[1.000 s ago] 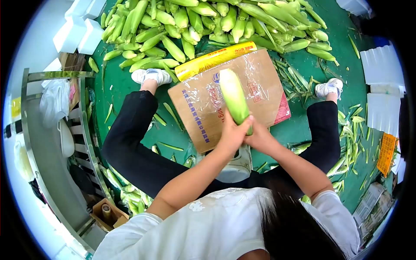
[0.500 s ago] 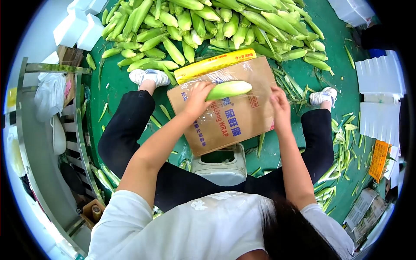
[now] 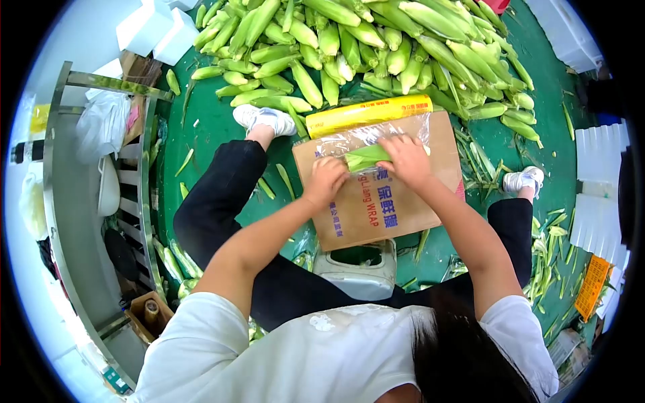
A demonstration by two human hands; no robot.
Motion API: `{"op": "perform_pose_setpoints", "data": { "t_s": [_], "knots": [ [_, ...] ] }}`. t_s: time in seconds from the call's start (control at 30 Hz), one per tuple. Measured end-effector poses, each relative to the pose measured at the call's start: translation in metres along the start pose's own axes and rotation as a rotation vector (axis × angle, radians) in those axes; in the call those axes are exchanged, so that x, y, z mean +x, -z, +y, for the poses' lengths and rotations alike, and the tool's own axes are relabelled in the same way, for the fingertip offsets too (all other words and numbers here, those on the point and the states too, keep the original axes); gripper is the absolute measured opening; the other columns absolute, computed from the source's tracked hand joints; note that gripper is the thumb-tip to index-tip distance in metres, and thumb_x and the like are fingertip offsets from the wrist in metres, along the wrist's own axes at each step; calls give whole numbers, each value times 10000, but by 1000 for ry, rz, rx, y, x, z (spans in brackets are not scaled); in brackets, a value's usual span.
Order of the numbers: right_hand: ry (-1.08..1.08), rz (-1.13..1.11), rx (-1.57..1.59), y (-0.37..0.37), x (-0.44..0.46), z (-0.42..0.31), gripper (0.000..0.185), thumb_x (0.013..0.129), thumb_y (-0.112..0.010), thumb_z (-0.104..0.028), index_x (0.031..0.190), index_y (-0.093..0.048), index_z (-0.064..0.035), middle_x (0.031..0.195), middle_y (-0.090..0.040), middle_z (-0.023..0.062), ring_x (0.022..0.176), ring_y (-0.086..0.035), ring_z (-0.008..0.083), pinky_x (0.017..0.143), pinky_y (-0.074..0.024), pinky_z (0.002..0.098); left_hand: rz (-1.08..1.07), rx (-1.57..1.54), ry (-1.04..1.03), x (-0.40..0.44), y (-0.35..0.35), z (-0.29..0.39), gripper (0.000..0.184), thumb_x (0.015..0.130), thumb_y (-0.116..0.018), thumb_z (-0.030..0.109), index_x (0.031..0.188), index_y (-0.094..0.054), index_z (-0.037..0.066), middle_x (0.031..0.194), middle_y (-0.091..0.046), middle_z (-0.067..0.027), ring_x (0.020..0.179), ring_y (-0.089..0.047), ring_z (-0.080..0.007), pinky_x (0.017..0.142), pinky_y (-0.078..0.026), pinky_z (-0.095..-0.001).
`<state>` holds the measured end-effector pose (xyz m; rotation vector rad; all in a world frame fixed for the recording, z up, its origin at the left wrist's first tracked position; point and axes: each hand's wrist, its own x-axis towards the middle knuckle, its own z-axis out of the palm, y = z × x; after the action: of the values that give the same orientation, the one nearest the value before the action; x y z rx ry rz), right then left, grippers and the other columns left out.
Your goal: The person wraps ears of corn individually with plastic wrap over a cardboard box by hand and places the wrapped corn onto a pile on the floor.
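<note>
My left forearm (image 3: pixel 274 230) and right forearm (image 3: pixel 463 227) reach forward and slant inward over the cardboard box (image 3: pixel 416 209), both elbows bent. My left hand (image 3: pixel 325 180) is near the box's left edge, back upward, its fingers curled in. My right hand (image 3: pixel 408 160) sits closer to the far edge, fingers bent downward, thumb toward the left. The two hands are near each other, not touching.

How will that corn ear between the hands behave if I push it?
The corn ear will probably roll sideways, given its long rounded shape on flat cardboard. Its plump, straight body suggests stiffness rather than flop. The glossy clear film may cling or bunch up.
</note>
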<state>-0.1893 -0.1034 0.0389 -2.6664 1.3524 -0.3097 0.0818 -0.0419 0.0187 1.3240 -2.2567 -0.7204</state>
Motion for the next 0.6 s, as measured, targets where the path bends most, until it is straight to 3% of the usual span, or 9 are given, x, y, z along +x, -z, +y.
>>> {"op": "perform_pose_setpoints", "data": {
  "t_s": [0.1,0.17,0.23,0.3,0.33,0.4,0.5,0.57,0.6],
  "knots": [
    [-16,64,119,3,-25,-8,548,823,-679,-483,1251,-569,-158,1077,-631,19,1060,-575,232,920,-421,411,-124,-111,-81,-3,30,5,121,977,-573,178,1008,-593,63,895,-602,-147,836,-604,-369,745,-505,-408],
    [-14,-44,141,4,-51,-29,546,803,-695,-483,1213,-573,-143,1116,-630,28,1092,-572,238,941,-414,416,-325,-191,-91,6,55,18,115,979,-570,166,1028,-595,65,874,-603,-140,834,-613,-365,750,-505,-411],
    [-59,-185,144,5,-72,-54,544,791,-704,-483,1193,-574,-140,1148,-626,32,1106,-571,241,951,-409,415,-362,-284,-101,6,43,19,93,970,-570,144,1008,-605,67,926,-615,-132,887,-622,-358,766,-507,-417],
    [-86,-100,191,12,-76,-67,404,830,-697,-398,1120,-609,-130,1259,-584,62,1173,-543,254,991,-395,437,-382,-355,-120,16,14,15,92,963,-573,142,1000,-610,66,957,-621,-128,913,-626,-355,773,-506,-426],
    [-128,-53,216,10,-76,-70,360,844,-689,-369,1100,-618,-127,1288,-569,68,1192,-534,256,1003,-389,445,-269,-408,-221,27,-5,7,102,919,-615,156,956,-630,63,994,-625,-113,941,-627,-347,806,-510,-435],
    [-191,49,252,13,-65,-74,232,876,-641,-255,1046,-638,-97,1360,-527,98,1248,-500,274,1046,-367,489,-380,-88,-14,58,-9,27,151,862,-669,184,956,-656,67,1017,-653,-112,950,-642,-341,825,-517,-436],
    [-285,192,49,-15,-19,-54,266,875,-621,-224,1084,-621,-60,1353,-530,128,1227,-510,306,1039,-375,517,-569,423,238,126,-28,47,285,760,-748,249,985,-696,81,1035,-705,-130,952,-675,-333,845,-534,-427],
    [-337,309,94,-25,19,-25,281,877,-616,-213,1107,-611,-51,1324,-543,144,1188,-531,322,1003,-409,502,-686,416,385,181,7,42,366,765,-744,310,1050,-693,86,995,-723,-153,930,-695,-327,822,-545,-416],
    [-342,342,163,-24,38,-10,283,882,-613,-210,1118,-607,-54,1310,-548,148,1169,-541,328,984,-424,491,-524,357,397,197,22,24,362,782,-730,316,1058,-688,85,975,-723,-156,920,-697,-322,815,-547,-406]
  ]
}}
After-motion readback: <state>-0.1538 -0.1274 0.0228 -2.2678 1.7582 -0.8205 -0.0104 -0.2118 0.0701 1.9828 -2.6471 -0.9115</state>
